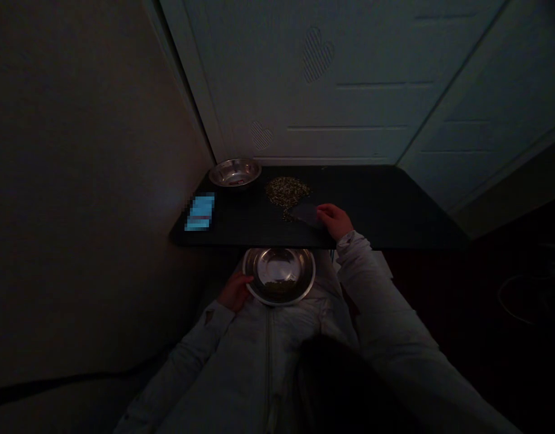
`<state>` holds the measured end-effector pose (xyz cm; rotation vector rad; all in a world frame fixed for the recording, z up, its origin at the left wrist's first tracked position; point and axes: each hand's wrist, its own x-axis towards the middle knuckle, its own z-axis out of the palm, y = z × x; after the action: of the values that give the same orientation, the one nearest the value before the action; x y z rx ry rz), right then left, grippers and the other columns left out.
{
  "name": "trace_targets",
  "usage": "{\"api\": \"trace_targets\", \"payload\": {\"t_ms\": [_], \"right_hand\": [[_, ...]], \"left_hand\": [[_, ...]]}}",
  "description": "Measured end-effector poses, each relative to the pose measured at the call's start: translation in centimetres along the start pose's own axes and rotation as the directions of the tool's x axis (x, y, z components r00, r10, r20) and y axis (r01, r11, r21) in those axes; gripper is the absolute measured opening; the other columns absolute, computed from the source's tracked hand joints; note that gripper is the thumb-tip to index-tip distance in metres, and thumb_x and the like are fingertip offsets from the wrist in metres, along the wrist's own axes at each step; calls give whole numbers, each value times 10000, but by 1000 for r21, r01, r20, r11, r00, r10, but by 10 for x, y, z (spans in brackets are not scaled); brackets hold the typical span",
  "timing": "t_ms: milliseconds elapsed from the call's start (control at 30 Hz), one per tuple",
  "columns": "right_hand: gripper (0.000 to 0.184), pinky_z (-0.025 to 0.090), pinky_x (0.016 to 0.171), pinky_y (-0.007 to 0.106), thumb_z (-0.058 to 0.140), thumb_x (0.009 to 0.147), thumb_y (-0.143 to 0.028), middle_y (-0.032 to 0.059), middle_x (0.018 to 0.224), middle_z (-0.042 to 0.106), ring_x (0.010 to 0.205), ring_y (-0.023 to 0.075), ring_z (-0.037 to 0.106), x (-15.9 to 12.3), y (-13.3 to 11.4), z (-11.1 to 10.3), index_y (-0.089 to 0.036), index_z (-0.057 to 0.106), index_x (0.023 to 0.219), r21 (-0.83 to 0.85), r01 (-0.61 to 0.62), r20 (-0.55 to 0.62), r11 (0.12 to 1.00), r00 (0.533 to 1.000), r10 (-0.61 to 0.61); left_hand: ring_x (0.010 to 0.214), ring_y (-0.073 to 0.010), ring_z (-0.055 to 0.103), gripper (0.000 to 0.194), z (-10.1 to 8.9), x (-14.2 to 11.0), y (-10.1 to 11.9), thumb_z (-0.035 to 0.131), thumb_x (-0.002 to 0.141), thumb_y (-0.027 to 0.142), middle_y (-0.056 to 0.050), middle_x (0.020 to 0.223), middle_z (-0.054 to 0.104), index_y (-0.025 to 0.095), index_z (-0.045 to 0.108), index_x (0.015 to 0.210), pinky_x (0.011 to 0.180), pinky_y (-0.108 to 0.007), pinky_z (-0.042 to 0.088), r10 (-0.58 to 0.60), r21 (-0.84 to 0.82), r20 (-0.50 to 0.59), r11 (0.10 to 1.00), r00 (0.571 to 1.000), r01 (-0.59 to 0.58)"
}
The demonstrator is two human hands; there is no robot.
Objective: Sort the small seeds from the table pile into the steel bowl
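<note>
My right hand (335, 220) rests on the black tabletop (376, 205) and holds a dark flat card (307, 214), whose edge lies against a loose pile of small seeds (288, 194). A few seeds are scattered by the card. Below the table's near edge, my left hand (235, 291) grips the rim of a steel bowl (279, 276) held against my lap. A small heap of seeds (277, 288) lies at the bottom of that bowl. A second steel bowl (234, 172) stands at the table's far left corner, and its contents are too dim to tell.
A blue rectangular object (200, 212), pixelated and possibly a phone, lies at the table's left end. A wall (91, 181) runs along the left, and a white panelled door (331, 84) stands behind the table. The room is dim.
</note>
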<state>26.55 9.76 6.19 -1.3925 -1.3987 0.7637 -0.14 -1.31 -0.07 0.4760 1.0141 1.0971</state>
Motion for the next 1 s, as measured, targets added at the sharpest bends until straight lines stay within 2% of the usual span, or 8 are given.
{"api": "trace_targets", "payload": {"t_ms": [100,300,433,600,767,1000], "right_hand": [[203,417,630,266,505,702,-316,-3,628,601,634,133,554,1,0,5,-175,591,820,-70,43,-10,997,999,-44],[193,418,637,270,508,708,-301,-2,651,607,637,134,557,-1,1,6,-185,598,833,-170,43,1,985,999,-43],[205,423,644,266,503,714,-312,-6,647,605,642,131,560,-3,4,5,-184,597,844,-116,73,54,990,996,-68],[207,427,658,270,499,720,-307,-4,652,607,651,133,567,-3,4,5,-180,597,850,-100,79,50,992,996,-74],[192,428,661,277,521,707,-304,-6,653,617,647,135,570,-6,-1,5,-189,604,836,-129,87,90,988,993,-76],[214,424,642,264,517,695,-317,-5,643,604,642,130,567,-8,-3,4,-176,593,837,-48,68,89,997,994,-63]], "left_hand": [[623,-162,612,199,3,-2,2,651,500,87,-32,661,685,119,664,696,626,-260,455,1,-11,4,1000,1000,-1],[604,-157,608,222,3,-3,2,661,490,89,-22,646,678,116,656,711,609,-259,455,-7,-7,-14,1000,1000,7],[600,-169,607,233,1,-1,1,664,489,92,-23,627,668,113,655,720,602,-271,452,-17,-3,-19,1000,1000,17],[681,-191,620,245,2,-2,2,653,496,92,-45,697,686,110,659,740,654,-284,455,-9,-10,-11,1000,1000,9],[681,-191,621,237,3,-3,3,654,496,98,-41,664,680,111,660,733,665,-285,458,-9,6,0,1000,1000,9],[757,-222,624,232,0,-1,1,654,510,99,-53,702,686,117,659,742,687,-300,458,6,27,-8,1000,1000,-6]]}}
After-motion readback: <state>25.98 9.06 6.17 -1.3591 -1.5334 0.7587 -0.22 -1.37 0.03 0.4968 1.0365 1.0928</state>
